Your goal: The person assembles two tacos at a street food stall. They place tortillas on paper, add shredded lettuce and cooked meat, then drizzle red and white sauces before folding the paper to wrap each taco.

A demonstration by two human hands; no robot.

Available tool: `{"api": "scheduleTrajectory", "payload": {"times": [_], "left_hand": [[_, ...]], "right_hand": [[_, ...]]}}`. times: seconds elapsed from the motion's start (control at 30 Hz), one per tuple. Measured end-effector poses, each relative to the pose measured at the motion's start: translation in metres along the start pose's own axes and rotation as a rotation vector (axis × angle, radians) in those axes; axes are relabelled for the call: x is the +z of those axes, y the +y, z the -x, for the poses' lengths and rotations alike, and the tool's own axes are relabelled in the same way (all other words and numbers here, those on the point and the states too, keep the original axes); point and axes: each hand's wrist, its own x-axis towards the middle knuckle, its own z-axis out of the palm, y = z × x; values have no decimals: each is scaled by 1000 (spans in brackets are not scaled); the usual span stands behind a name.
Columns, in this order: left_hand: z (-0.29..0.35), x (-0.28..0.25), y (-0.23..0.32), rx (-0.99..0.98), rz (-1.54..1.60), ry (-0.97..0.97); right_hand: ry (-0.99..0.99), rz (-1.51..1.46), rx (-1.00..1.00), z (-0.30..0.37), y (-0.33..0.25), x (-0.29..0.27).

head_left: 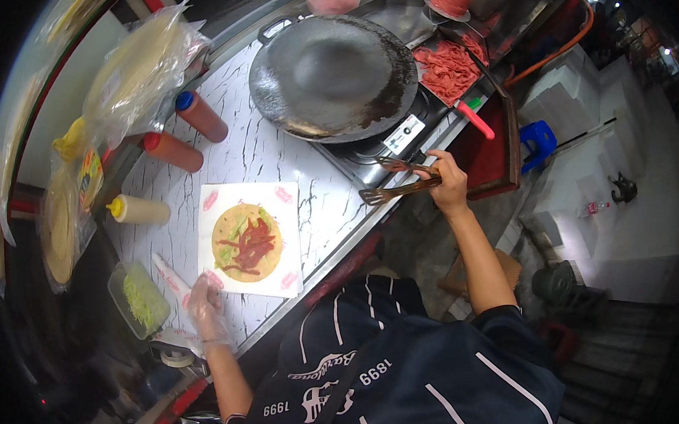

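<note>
Fingers of the gloved left hand [207,310] touch the paper [290,236] under the flatbread [271,256]; whether they pinch it, I cannot tell. Farther off, the right hand [448,183] grips tongs [403,189] near the pan [332,75].

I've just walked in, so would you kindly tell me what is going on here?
The person's right hand holds brown tongs beside the counter's edge. The gloved left hand is at the near left corner of a white paper sheet; whether it grips it is unclear. On the paper lies a round, open flatbread, topped with shredded greens and red strips. A dark round griddle sits farther back, bare on top.
</note>
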Motion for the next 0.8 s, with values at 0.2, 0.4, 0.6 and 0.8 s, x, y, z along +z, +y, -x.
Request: {"api": "scheduleTrajectory", "payload": {"times": [0.2,0.4,0.6,0.8], "left_hand": [[-11,-3,-10,-161,198,-32],[-23,-16,-41,-179,336,15],[-12,-5,-34,-210,559,-234],[-8,12,-8,-237,337,-44]], "right_hand": [[22,-37,-79,10,36,25],[43,-417,621,11,49,22],[9,-48,405,-93,159,-62],[-318,224,254,-154,198,-66]]}}
